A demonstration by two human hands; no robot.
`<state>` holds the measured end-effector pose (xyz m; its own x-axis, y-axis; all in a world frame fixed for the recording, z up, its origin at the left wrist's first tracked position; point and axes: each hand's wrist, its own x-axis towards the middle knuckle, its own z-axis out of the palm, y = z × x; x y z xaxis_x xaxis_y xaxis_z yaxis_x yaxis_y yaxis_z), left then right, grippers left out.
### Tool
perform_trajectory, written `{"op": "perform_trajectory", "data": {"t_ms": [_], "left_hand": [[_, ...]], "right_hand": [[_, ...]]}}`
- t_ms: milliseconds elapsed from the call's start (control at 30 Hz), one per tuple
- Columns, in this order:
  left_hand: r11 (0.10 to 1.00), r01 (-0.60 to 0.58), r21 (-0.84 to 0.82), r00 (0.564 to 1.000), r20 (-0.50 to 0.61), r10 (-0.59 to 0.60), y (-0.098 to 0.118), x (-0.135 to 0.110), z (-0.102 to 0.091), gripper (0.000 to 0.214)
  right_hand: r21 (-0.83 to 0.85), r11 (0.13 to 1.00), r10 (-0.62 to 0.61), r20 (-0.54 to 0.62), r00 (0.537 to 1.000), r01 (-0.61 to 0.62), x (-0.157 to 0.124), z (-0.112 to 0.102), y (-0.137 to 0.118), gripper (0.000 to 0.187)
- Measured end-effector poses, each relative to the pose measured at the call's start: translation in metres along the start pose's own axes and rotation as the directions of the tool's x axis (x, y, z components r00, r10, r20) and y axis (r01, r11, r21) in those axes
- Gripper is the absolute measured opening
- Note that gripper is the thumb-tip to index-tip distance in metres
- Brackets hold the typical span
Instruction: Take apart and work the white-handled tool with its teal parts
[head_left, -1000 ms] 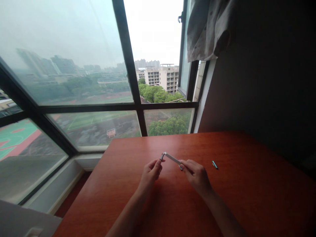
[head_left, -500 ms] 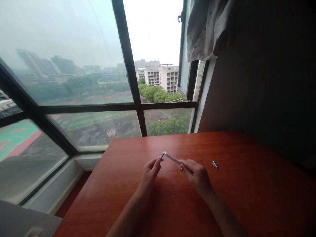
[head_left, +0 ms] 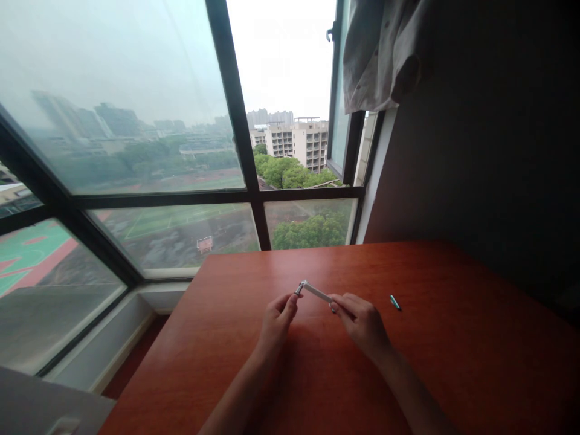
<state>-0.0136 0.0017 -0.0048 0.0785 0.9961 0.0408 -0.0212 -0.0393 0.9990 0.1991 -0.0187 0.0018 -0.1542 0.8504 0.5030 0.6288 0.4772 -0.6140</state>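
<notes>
Both my hands are raised over the table, on one slim silver-grey hinged tool (head_left: 318,292) whose exact kind I cannot make out. Its longer, flat bar slopes down to my right hand (head_left: 362,323), which pinches the end between thumb and fingers. A short metal arm bends down from the joint at the top. My left hand (head_left: 278,320) pinches the tip of that arm between thumb and forefinger. To the right of my right hand, a small teal-and-dark stick (head_left: 396,302), like a pen cap or short pen, lies on the table.
The reddish-brown wooden table (head_left: 217,338) reaches to the windows. Dark window frames (head_left: 258,211) stand behind it, with one pane swung open. A grey cloth (head_left: 376,66) hangs at the upper right beside a dark wall (head_left: 457,151).
My left hand and the jointed end of the tool have shifted slightly to the right. My right hand stays nearly in place, with its pinch kept. The teal stick lies as before.
</notes>
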Motion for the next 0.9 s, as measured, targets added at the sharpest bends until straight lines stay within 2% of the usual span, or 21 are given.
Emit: {"op": "perform_trajectory", "data": {"t_ms": [300, 600, 900], "left_hand": [[0.993, -0.058, 0.099, 0.998, -0.023, 0.060, 0.0061, -0.0033, 0.0020, 0.047], [0.998, 0.044, -0.041, 0.999, -0.014, -0.044, 0.0072, -0.0020, 0.0033, 0.056], [0.994, 0.074, -0.077, 0.997, -0.005, -0.075, 0.0067, -0.0007, 0.0028, 0.056]], "right_hand": [[-0.008, 1.000, -0.014, 0.015, 1.000, 0.014, 0.0004, -0.0016, -0.0005, 0.024], [-0.023, 1.000, -0.008, -0.006, 1.000, 0.008, 0.0005, -0.0031, 0.0022, 0.025], [-0.037, 0.999, -0.008, -0.024, 1.000, 0.008, 0.0002, -0.0035, 0.0031, 0.026]]}}
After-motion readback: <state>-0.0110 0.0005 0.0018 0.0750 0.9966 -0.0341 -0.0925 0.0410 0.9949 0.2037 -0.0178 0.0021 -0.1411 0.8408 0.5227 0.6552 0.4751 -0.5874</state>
